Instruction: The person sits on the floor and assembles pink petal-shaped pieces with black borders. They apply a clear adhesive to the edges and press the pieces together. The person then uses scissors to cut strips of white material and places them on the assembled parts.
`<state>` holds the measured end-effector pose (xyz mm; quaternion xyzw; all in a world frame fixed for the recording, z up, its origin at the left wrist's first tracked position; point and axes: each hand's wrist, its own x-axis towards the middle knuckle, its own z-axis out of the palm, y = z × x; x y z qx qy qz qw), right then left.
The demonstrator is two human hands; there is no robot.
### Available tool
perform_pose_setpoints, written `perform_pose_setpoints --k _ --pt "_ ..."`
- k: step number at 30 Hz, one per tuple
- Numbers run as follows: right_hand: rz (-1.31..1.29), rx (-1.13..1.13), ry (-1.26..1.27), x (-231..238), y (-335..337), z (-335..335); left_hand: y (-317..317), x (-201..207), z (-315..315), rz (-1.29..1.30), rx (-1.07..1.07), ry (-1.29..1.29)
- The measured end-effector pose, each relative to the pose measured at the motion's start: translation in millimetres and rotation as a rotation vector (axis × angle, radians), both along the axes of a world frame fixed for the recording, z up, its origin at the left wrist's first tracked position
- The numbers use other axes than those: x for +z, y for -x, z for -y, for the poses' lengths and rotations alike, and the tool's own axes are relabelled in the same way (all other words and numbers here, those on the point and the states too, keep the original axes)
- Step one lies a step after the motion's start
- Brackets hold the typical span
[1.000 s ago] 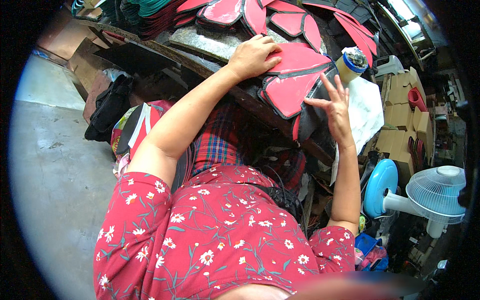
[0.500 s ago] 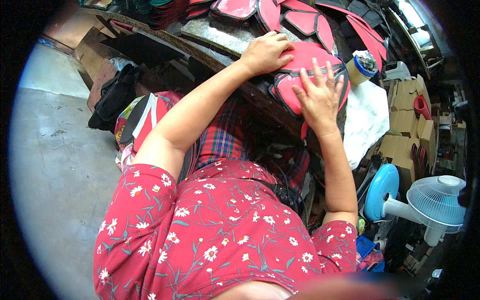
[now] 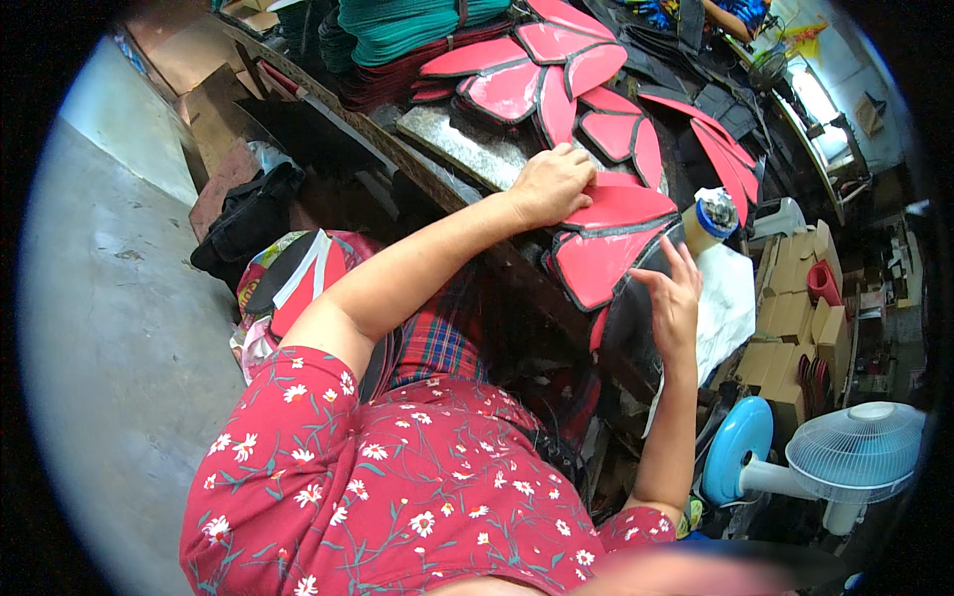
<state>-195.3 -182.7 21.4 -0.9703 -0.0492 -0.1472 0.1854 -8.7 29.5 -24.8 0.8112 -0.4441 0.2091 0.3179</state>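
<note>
My left hand [image 3: 550,185] presses flat on the top edge of a glossy red piece with black trim [image 3: 608,256] lying at the near edge of the workbench [image 3: 457,149]. My right hand [image 3: 673,294] has its fingers spread and touches the lower right edge of that same piece, where a dark part curls down over the bench edge. More red trimmed pieces [image 3: 542,74] lie fanned out farther back on the bench. A capped glue bottle [image 3: 710,218] stands just right of the piece.
A stack of green and dark red sheets [image 3: 397,30] sits at the back. White cloth [image 3: 725,308] hangs right of the bench. Cardboard boxes [image 3: 795,318] and a blue and white fan [image 3: 835,462] stand at lower right. A black bag [image 3: 248,223] lies on the concrete floor at left.
My right hand has slid off the top of the red piece down to its lower right edge. The left hand stays pressed on the piece. The view has shifted slightly.
</note>
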Motion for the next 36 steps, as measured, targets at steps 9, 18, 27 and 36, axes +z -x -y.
perform_pose_setpoints --k 9,18,27,36 --pt "0.491 -0.19 -0.693 -23 42 0 18 69 -11 -0.452 -0.337 0.414" --pt "0.369 -0.127 -0.627 -64 32 -32 -23 92 -35 -0.84 -0.326 0.949" --pt "0.342 -0.147 -0.583 -68 36 -30 -101 109 -63 -0.338 -0.166 1.168" --pt "0.373 -0.119 -0.588 -71 34 -28 -178 39 -93 -0.021 0.684 0.515"
